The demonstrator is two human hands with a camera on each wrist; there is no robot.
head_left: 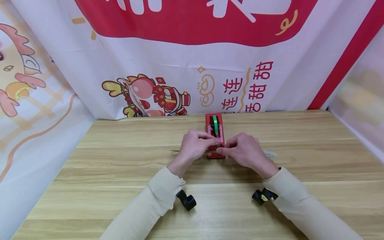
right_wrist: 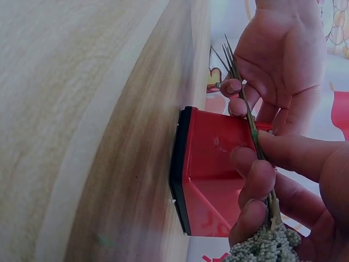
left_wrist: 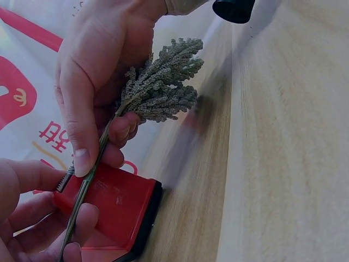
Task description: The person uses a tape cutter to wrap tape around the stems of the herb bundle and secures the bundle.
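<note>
A bunch of dried flowers (left_wrist: 166, 82), with pale green beaded heads and thin stems, lies crosswise in front of a red tape dispenser (head_left: 210, 117). My left hand (head_left: 193, 145) grips the bare stems, its fingers curled around them in the left wrist view. Its index finger reaches the dispenser's toothed cutter (left_wrist: 65, 179). Closer to the flower heads, my right hand (head_left: 244, 150) pinches the stems between thumb and fingers. A green band (right_wrist: 255, 135) shows on the stems between the hands. The dispenser carries a green tape roll (head_left: 215, 125).
The dispenser stands on a wood-grain table (head_left: 210, 206) near its back edge. Behind it hangs a printed white and red cloth (head_left: 180, 60). Black wrist cameras (head_left: 189, 201) hang below both sleeves.
</note>
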